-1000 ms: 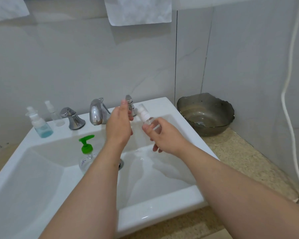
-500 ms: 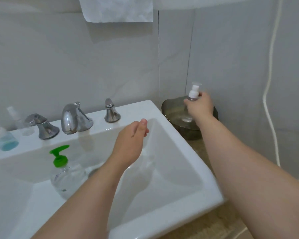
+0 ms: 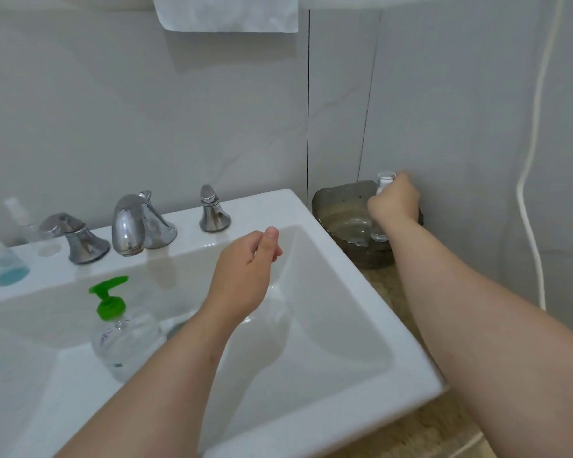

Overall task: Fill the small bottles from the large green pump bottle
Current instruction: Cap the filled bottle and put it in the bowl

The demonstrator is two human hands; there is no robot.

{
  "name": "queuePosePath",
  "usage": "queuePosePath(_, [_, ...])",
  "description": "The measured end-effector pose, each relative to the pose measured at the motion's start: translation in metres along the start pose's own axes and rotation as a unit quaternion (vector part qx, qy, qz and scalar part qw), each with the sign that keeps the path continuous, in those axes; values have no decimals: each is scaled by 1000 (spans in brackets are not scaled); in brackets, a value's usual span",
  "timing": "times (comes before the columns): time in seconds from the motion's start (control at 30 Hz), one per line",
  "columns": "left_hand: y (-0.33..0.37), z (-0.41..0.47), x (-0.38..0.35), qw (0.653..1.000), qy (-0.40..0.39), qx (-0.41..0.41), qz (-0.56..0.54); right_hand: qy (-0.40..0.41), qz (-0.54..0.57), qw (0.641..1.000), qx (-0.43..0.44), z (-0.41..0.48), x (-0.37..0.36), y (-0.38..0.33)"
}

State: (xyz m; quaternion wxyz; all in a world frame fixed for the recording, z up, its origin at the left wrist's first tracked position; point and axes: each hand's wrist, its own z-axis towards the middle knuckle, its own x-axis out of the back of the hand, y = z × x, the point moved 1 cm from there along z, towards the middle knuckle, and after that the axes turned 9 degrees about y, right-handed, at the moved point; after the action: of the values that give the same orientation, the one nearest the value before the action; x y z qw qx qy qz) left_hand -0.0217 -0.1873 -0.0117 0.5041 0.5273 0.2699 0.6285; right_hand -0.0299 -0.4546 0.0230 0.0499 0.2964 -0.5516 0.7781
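The large clear pump bottle (image 3: pixel 123 342) with its green pump head stands inside the white sink (image 3: pixel 361 292), at the left. My right hand (image 3: pixel 394 201) grips a small clear bottle (image 3: pixel 379 231) with a white pump top and holds it upright inside the dark bowl (image 3: pixel 331 206) to the right of the sink. My left hand (image 3: pixel 245 272) hovers over the sink basin with fingers loosely curled and holds nothing. A small bottle of blue liquid (image 3: pixel 0 266) and a small clear spray bottle (image 3: pixel 24 219) stand on the sink's back ledge at the far left.
A chrome faucet (image 3: pixel 139 223) with two handles sits on the sink's back ledge. A white towel (image 3: pixel 225 11) hangs on the wall above. A white cable (image 3: pixel 533 160) runs down the right wall. The speckled counter (image 3: pixel 420 434) lies right of the sink.
My right hand carried the small bottle from above the sink to the right and lowered it into the dark bowl. My left hand let go of the bottle's top and stayed over the basin.
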Motion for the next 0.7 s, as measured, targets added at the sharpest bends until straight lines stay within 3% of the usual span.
queuePosePath(0.33, [1, -1, 1, 1000, 3, 18, -11, -3, -48, 999, 0, -3, 11, -9])
queuePosePath(0.47, [0, 0, 1, 999, 26, 23, -27, 20, -68, 994, 83, -10, 10, -24])
queuePosePath(0.6, [-1, 4, 3, 995, 73, 40, -54, 102, -112, 965, 212, -32, 14, -56])
queuePosePath(0.7, [0, 5, 7, 991, 116, 38, -53, 107, -110, 957, 246, -56, 20, -80])
